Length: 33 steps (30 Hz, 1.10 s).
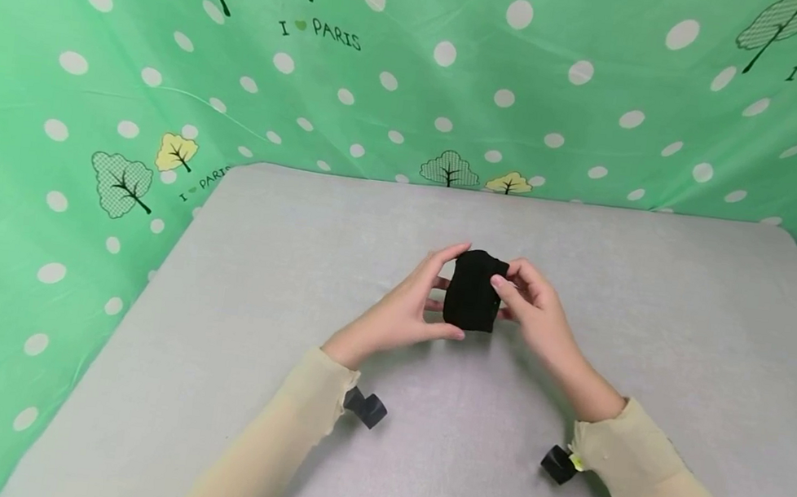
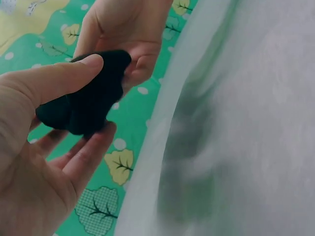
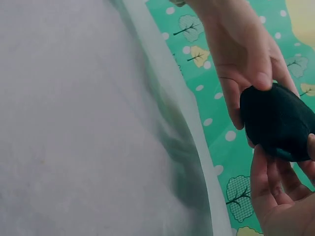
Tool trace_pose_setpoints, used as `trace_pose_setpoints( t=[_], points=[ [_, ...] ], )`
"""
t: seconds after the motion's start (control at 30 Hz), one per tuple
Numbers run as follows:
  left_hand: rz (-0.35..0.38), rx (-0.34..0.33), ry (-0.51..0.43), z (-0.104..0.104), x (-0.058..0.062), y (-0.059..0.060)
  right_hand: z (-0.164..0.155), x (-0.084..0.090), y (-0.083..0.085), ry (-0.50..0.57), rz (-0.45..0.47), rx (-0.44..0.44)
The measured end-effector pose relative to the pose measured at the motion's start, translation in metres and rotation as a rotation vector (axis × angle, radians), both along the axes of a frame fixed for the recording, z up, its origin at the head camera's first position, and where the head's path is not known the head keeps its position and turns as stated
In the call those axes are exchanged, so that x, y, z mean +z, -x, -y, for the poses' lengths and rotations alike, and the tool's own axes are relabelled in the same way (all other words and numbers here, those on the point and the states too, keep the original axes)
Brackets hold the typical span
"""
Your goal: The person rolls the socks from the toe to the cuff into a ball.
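Observation:
A small bundle of black cloth (image 1: 473, 294), apparently folded, is held up just over the table between both hands. Its exact kind cannot be made out. My left hand (image 1: 410, 307) grips it from the left, thumb along the near edge and index finger at the far edge. From the right, my right hand (image 1: 539, 314) pinches its side, thumb on top and fingers partly hidden behind. In the left wrist view the cloth (image 2: 96, 93) looks soft and uneven; in the right wrist view the cloth (image 3: 275, 120) has a rounded outline.
A light grey table (image 1: 278, 268) lies under the hands. Behind it and along the left hangs a green dotted curtain (image 1: 389, 75) with printed trees. Small black devices, one at the left cuff (image 1: 367, 407) and one at the right cuff (image 1: 558, 465), stick out inward.

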<state>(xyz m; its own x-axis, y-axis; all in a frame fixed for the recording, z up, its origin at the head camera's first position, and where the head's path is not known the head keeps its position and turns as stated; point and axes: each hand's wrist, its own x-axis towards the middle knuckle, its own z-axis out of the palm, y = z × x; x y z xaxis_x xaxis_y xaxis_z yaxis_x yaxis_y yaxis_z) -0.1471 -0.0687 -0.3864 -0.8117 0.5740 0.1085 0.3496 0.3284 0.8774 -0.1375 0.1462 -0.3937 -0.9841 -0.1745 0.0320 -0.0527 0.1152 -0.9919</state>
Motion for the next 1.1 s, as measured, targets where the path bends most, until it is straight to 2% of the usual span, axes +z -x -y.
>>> trace_pose_setpoints(
  t=[0.2, 0.37, 0.47, 0.6, 0.8, 0.9, 1.1],
  points=[
    [-0.07, -0.042, 0.003, 0.004, 0.003, 0.0, 0.0, 0.006, -0.001, 0.07, 0.068, 0.026],
    [-0.105, -0.031, -0.012, 0.005, 0.002, 0.0, -0.004, 0.004, -0.002, 0.059, 0.054, 0.04],
    [-0.114, -0.025, -0.014, 0.005, 0.001, 0.001, -0.006, 0.002, -0.002, 0.047, -0.029, 0.05],
    [-0.094, -0.01, -0.026, 0.006, -0.001, 0.002, -0.009, -0.001, -0.003, 0.037, -0.196, 0.101],
    [-0.083, 0.008, -0.049, 0.006, -0.002, 0.003, -0.011, -0.002, -0.004, -0.072, -0.428, 0.194],
    [-0.077, 0.011, -0.061, 0.006, -0.003, 0.004, -0.013, -0.002, -0.004, -0.143, -0.492, 0.217],
    [-0.061, 0.014, -0.075, 0.005, -0.005, 0.005, -0.015, -0.003, -0.004, -0.273, -0.558, 0.223]
  ],
)
